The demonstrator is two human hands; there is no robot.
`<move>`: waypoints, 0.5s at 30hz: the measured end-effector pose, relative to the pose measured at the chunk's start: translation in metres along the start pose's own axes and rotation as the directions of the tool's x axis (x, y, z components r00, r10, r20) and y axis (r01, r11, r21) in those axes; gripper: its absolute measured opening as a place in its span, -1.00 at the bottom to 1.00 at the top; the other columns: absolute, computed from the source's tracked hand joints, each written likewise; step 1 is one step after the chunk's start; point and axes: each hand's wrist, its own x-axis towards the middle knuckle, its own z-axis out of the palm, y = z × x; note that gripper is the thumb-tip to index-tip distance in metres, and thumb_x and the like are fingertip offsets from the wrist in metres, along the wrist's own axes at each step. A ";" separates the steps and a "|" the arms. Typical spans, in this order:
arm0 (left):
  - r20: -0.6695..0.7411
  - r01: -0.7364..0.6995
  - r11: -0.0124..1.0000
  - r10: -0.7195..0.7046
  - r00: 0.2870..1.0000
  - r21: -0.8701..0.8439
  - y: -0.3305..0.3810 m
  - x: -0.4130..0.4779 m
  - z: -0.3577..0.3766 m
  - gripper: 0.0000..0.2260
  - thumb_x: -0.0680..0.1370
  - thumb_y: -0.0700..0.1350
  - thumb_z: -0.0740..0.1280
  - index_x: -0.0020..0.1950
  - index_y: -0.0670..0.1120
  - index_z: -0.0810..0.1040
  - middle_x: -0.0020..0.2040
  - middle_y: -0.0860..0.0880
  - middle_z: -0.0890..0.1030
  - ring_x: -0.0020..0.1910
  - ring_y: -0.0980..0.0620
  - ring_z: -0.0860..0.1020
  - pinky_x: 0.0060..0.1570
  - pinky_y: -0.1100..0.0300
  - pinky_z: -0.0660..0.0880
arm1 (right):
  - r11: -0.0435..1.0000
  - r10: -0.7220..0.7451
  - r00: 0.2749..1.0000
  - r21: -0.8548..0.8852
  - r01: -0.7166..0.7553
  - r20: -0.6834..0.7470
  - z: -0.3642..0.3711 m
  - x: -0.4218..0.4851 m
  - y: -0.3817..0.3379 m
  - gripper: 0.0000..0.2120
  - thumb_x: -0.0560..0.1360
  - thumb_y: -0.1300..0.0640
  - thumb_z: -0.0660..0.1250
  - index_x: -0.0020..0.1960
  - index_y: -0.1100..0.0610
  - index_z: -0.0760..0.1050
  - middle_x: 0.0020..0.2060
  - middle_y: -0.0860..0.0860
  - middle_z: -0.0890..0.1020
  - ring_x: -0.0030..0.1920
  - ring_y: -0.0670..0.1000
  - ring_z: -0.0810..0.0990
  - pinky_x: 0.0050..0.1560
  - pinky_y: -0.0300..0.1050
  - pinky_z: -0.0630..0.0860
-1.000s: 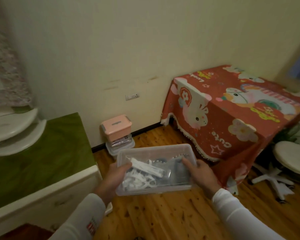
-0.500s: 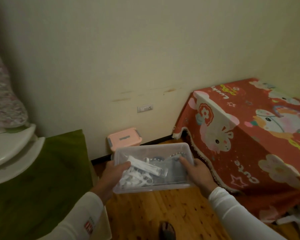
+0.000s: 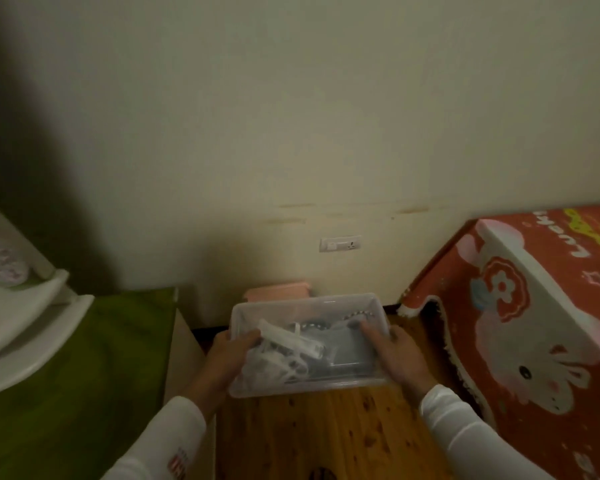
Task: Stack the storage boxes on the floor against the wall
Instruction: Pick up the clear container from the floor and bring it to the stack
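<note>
- I judge the job partly done. A pink box (image 3: 277, 293) sits low against the wall (image 3: 291, 133), under the socket (image 3: 340, 243). I see only its top edge, and what it stands on is hidden.
- The clear box (image 3: 312, 385) is not yet placed. It is in the air above the wooden floor (image 3: 326, 431), just in front of the pink box and covering most of it. It sits between the green-topped cabinet (image 3: 84, 375) and the table under the red cloth (image 3: 534, 323).
- It has no lid, and it carries a loose pile of white plastic pieces (image 3: 284, 348) and some grey items I cannot make out.
- What I think is left: bring the clear box up to the wall and set it down on or by the pink one. I cannot tell whether more boxes are waiting.
- My left hand (image 3: 227, 355) grips the left end of the clear box, thumb hooked over the rim and inside. The fingers go underneath, out of view.
- My right hand (image 3: 400, 358) grips the right end the same way, thumb over the rim and touching the inner wall.
- Both hands are closed round the box, which is close to level.
</note>
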 end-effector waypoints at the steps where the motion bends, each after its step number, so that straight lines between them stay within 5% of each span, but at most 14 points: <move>1: -0.010 0.009 1.000 -0.009 1.000 -0.010 0.005 0.007 0.002 -0.48 0.52 -0.03 0.41 0.41 -0.20 0.39 0.22 -0.20 0.57 0.09 -0.19 0.59 -0.05 -0.02 0.58 | 1.000 0.012 1.000 -0.004 -0.011 0.019 0.001 0.014 -0.004 -0.41 0.19 -0.45 0.39 -0.01 -0.03 0.53 -0.13 -0.04 0.68 -0.17 0.00 0.68 -0.23 -0.06 0.62; 4: -0.036 0.022 0.998 -0.024 0.999 -0.050 0.016 0.028 0.005 -0.55 0.55 0.01 0.37 0.36 -0.18 0.45 0.15 -0.18 0.61 0.04 -0.17 0.62 -0.14 0.04 0.59 | 0.999 0.031 0.997 0.015 -0.032 0.064 0.010 0.051 -0.014 -0.36 0.18 -0.46 0.39 0.03 -0.01 0.54 -0.12 -0.03 0.69 -0.16 0.01 0.68 -0.22 -0.02 0.66; 8: -0.050 0.047 0.997 -0.050 0.997 -0.062 0.032 0.066 0.002 -0.59 0.59 0.03 0.29 0.35 -0.18 0.49 0.14 -0.19 0.64 0.07 -0.20 0.62 0.08 -0.09 0.56 | 0.998 0.058 0.995 -0.029 -0.056 0.081 0.030 0.097 -0.029 -0.43 0.29 -0.39 0.39 0.04 0.05 0.54 -0.10 0.02 0.67 -0.14 0.03 0.67 -0.20 0.01 0.66; 11: -0.054 0.066 0.994 -0.071 0.996 -0.083 0.045 0.102 -0.004 -0.58 0.59 0.07 0.29 0.33 -0.16 0.50 0.13 -0.16 0.64 0.05 -0.17 0.63 -0.05 0.00 0.59 | 0.995 0.087 0.992 -0.066 -0.081 0.087 0.048 0.132 -0.041 -0.48 0.32 -0.34 0.40 0.03 0.06 0.53 -0.09 0.03 0.64 -0.11 0.07 0.64 -0.15 0.08 0.65; 15: -0.030 0.090 0.992 -0.093 0.995 -0.088 0.066 0.151 -0.010 -0.62 0.59 0.11 0.26 0.29 -0.09 0.55 0.07 -0.12 0.68 0.01 -0.14 0.65 -0.01 -0.03 0.60 | 0.994 0.105 0.993 -0.033 -0.104 0.061 0.070 0.168 -0.060 -0.61 0.33 -0.29 0.40 -0.07 -0.01 0.52 -0.12 0.01 0.67 -0.15 0.03 0.66 -0.26 -0.03 0.64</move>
